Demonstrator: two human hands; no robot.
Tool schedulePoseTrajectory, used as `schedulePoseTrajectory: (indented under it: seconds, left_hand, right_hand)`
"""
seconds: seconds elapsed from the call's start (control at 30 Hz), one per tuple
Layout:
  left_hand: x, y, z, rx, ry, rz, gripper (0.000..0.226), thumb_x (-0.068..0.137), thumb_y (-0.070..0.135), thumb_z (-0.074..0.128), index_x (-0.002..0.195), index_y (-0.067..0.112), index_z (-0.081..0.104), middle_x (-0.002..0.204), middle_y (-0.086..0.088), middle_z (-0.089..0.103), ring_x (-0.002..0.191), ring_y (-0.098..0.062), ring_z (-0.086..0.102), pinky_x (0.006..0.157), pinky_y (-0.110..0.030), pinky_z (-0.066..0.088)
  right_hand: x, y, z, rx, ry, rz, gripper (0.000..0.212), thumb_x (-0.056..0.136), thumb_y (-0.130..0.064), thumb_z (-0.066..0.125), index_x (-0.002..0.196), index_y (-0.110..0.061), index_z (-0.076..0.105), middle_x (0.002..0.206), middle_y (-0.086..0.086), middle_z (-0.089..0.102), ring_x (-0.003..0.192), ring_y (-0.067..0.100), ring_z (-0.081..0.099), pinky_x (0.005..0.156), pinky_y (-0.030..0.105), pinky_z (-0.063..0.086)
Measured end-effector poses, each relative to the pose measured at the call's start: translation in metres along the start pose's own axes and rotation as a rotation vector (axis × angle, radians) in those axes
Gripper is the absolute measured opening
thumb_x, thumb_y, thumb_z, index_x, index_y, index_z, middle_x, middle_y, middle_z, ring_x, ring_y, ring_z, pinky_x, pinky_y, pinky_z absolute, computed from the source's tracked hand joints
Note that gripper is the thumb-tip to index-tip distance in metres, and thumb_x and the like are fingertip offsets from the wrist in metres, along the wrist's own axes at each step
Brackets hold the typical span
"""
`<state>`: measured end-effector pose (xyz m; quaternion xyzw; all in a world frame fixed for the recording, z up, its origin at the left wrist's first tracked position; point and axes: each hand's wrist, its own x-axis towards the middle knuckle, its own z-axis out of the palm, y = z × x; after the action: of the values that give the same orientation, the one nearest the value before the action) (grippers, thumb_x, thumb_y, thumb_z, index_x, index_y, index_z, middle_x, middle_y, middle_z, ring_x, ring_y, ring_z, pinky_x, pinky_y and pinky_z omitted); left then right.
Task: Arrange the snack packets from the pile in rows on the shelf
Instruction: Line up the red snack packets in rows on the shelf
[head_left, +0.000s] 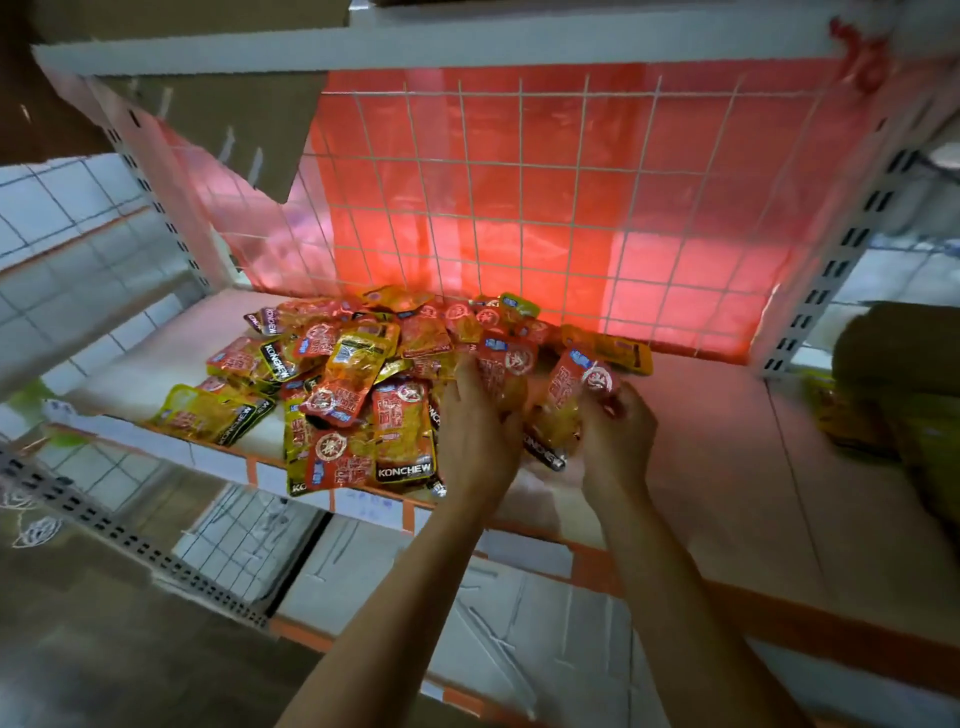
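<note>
Left hand (475, 431): fingers curled round a red packet (506, 364) at the right edge of the pile (337, 389).
Right hand (615, 436): fingertips pinch a second packet (574, 395) along its right side.
Pile: loose heap, left-centre on the shelf (727, 441), some packets overhanging the front lip.
Risk: dragging from the heap could likely tip the front packets off.
Second packet's axis: lengthwise near-to-far, top toward the wire back (519, 182), leaning right.

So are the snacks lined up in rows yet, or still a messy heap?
Still a heap: the snack packets lie jumbled and overlapping on the shelf, no rows. The right hand grips one packet.
</note>
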<state>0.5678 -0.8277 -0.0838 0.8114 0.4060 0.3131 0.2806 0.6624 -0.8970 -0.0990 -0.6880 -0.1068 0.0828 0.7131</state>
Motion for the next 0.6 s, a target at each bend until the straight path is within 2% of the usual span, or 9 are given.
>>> schedulePoseTrajectory:
  seconds: [0.07, 0.13, 0.23, 0.3, 0.47, 0.6]
  left_hand:
    - [-0.001, 0.007, 0.01, -0.083, -0.043, 0.016, 0.075, 0.079, 0.01, 0.068, 0.143, 0.008, 0.029, 0.127, -0.016, 0.056, 0.112, -0.036, 0.055, 0.082, -0.036, 0.043]
    - [-0.002, 0.015, 0.019, -0.184, -0.088, 0.007, 0.065, 0.079, 0.008, 0.068, 0.137, 0.007, 0.037, 0.12, -0.013, 0.061, 0.108, -0.033, 0.058, 0.083, -0.035, 0.046]
    - [-0.006, 0.029, 0.033, -0.263, -0.193, -0.03, 0.054, 0.082, 0.015, 0.069, 0.129, 0.011, 0.043, 0.114, -0.009, 0.064, 0.102, -0.029, 0.062, 0.084, -0.039, 0.05]
    - [-0.007, 0.041, 0.045, -0.276, -0.238, -0.034, 0.053, 0.081, 0.016, 0.07, 0.128, 0.012, 0.045, 0.117, -0.008, 0.063, 0.105, -0.028, 0.061, 0.089, -0.04, 0.05]
    - [-0.017, 0.074, 0.081, -0.345, -0.316, -0.065, 0.049, 0.083, 0.025, 0.069, 0.127, 0.016, 0.048, 0.114, -0.008, 0.067, 0.103, -0.03, 0.063, 0.089, -0.045, 0.051]
    - [-0.039, 0.106, 0.113, -0.417, -0.377, -0.088, 0.048, 0.085, 0.034, 0.067, 0.126, 0.022, 0.046, 0.113, -0.003, 0.066, 0.098, -0.023, 0.064, 0.087, -0.042, 0.054]
  right_hand:
    - [0.004, 0.001, -0.012, 0.061, 0.03, 0.016, 0.016, 0.087, -0.015, 0.064, 0.072, -0.021, 0.063, 0.072, 0.002, 0.064, 0.07, 0.019, 0.056, 0.067, 0.04, 0.047]
    - [0.005, 0.002, -0.025, 0.077, 0.055, 0.026, 0.018, 0.09, -0.018, 0.062, 0.074, -0.025, 0.063, 0.075, 0.001, 0.066, 0.074, 0.02, 0.06, 0.069, 0.041, 0.051]
    - [0.009, 0.005, -0.048, 0.092, 0.074, 0.049, 0.007, 0.093, -0.025, 0.06, 0.088, -0.026, 0.064, 0.09, 0.001, 0.07, 0.083, 0.02, 0.067, 0.073, 0.039, 0.057]
    - [0.013, 0.006, -0.065, 0.075, 0.062, 0.052, 0.01, 0.094, -0.031, 0.058, 0.099, -0.025, 0.063, 0.099, 0.003, 0.07, 0.085, 0.016, 0.068, 0.072, 0.034, 0.057]
    - [0.031, 0.001, -0.113, 0.013, 0.081, 0.074, 0.022, 0.095, -0.041, 0.053, 0.106, -0.024, 0.058, 0.105, 0.006, 0.067, 0.093, 0.023, 0.067, 0.083, 0.047, 0.056]
    - [0.043, -0.008, -0.161, 0.001, 0.077, 0.113, 0.009, 0.091, -0.029, 0.059, 0.1, -0.03, 0.058, 0.105, 0.004, 0.067, 0.095, 0.024, 0.066, 0.086, 0.051, 0.054]
